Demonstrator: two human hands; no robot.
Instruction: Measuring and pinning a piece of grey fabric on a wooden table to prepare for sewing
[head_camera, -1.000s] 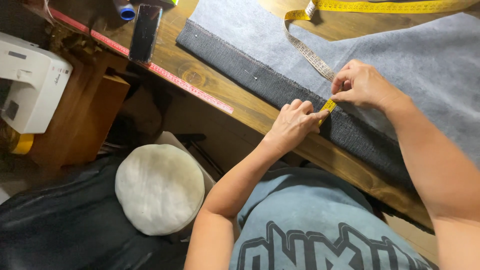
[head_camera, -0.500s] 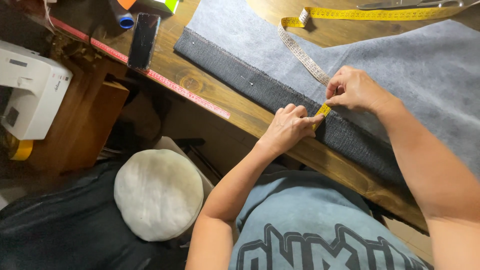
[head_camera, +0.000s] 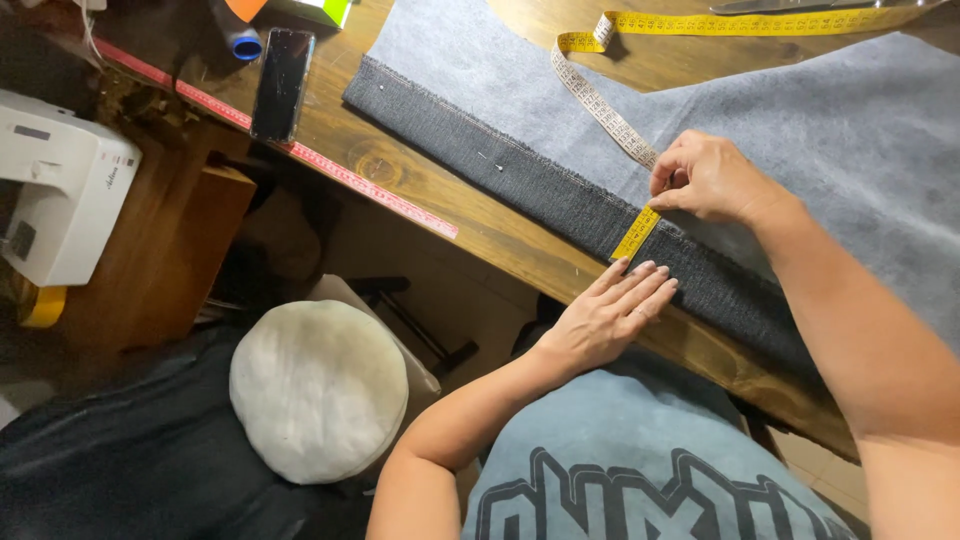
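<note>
Pinching the measuring tape (head_camera: 636, 232), right hand (head_camera: 712, 180); left hand (head_camera: 612, 315) just below.

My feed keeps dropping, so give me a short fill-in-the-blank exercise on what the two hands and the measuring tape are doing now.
1. The right hand pinches the yellow flexible measuring tape across the ____ folded hem band of the grey cloth.
2. The left hand lies ____ at the band's near edge.
3. The black phone rests on the ____ table.

Missing words: dark; flat; wooden
</note>
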